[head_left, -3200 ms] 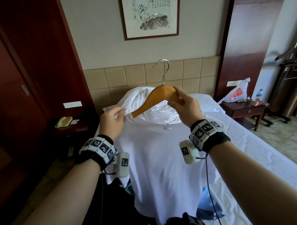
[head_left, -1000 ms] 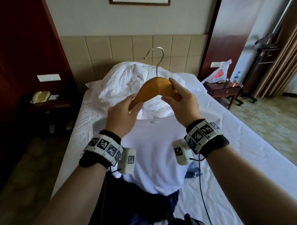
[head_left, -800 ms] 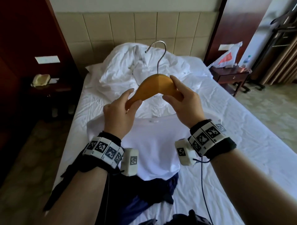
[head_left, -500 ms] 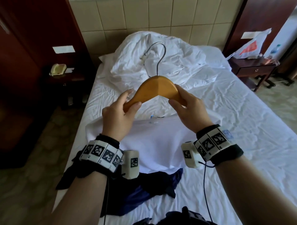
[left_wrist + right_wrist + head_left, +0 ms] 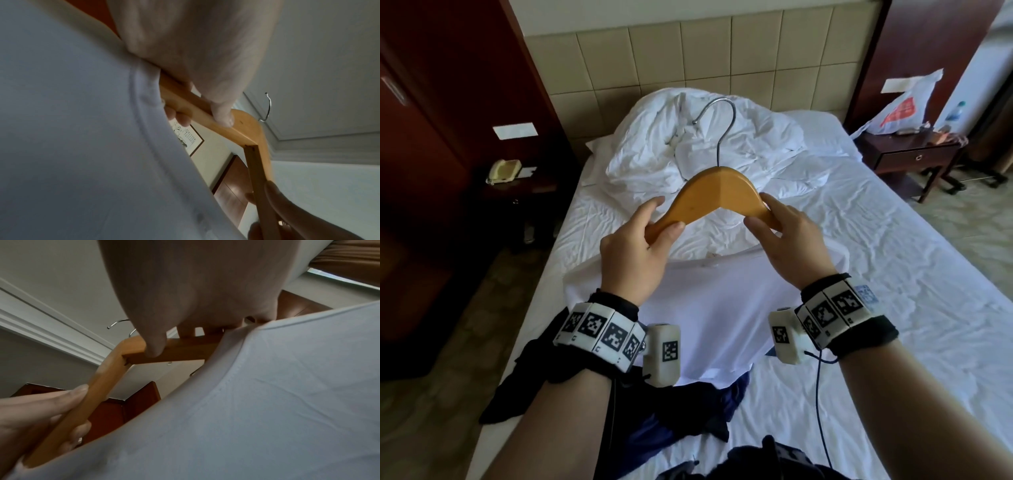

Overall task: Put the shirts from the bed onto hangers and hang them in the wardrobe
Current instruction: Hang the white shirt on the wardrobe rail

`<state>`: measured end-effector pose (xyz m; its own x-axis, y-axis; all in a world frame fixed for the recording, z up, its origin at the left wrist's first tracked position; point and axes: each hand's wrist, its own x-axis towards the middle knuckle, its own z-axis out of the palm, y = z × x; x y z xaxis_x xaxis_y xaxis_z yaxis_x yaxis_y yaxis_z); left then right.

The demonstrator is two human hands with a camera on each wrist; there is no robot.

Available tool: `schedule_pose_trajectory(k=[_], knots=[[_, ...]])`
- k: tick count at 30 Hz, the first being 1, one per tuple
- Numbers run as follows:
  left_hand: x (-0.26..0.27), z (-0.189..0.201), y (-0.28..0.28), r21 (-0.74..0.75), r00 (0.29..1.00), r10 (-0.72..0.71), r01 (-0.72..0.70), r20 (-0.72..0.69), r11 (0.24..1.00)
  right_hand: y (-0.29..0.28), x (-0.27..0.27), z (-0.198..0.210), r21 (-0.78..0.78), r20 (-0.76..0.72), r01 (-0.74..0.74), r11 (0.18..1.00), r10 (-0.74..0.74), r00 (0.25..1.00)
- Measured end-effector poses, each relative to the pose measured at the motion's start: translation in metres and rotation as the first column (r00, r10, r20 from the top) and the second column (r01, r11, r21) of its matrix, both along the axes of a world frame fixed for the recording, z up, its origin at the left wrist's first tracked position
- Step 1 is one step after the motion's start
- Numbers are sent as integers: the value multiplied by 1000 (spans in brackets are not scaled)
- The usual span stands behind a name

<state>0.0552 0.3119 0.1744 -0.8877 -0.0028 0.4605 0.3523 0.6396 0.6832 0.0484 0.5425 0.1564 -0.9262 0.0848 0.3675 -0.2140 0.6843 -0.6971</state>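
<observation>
Holding the wooden hanger (image 5: 717, 192) by both arms, your left hand (image 5: 633, 253) and right hand (image 5: 789, 243) each have a narrow grip pinched round the wood, hook up. The white shirt (image 5: 715, 308) hangs from it over the bed (image 5: 893, 274), and the wrist views show its neckline against the hanger arms. Seat each shoulder evenly before you let go, probably one hand at a time, so the collar doesn't slide off. A dark shirt (image 5: 681, 411) waits on the bed's near end.
</observation>
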Motion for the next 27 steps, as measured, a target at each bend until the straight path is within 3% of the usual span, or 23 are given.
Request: schedule_pose_trajectory(k=[5, 11, 20, 27], knots=[[-3, 5, 20, -18, 1000, 21, -20, 11, 1000, 27, -4, -1, 36, 13, 34, 999, -34, 999], [4, 5, -11, -9, 991, 82, -82, 109, 997, 1, -15, -7, 40, -48, -104, 994, 106, 993], [65, 7, -121, -12, 907, 398, -401, 139, 916, -132, -24, 1, 90, -86, -379, 921, 386, 918], [128, 10, -230, 64, 797, 596, -602, 94, 796, -266, -8, 17, 118, -155, -592, 797, 604, 782]])
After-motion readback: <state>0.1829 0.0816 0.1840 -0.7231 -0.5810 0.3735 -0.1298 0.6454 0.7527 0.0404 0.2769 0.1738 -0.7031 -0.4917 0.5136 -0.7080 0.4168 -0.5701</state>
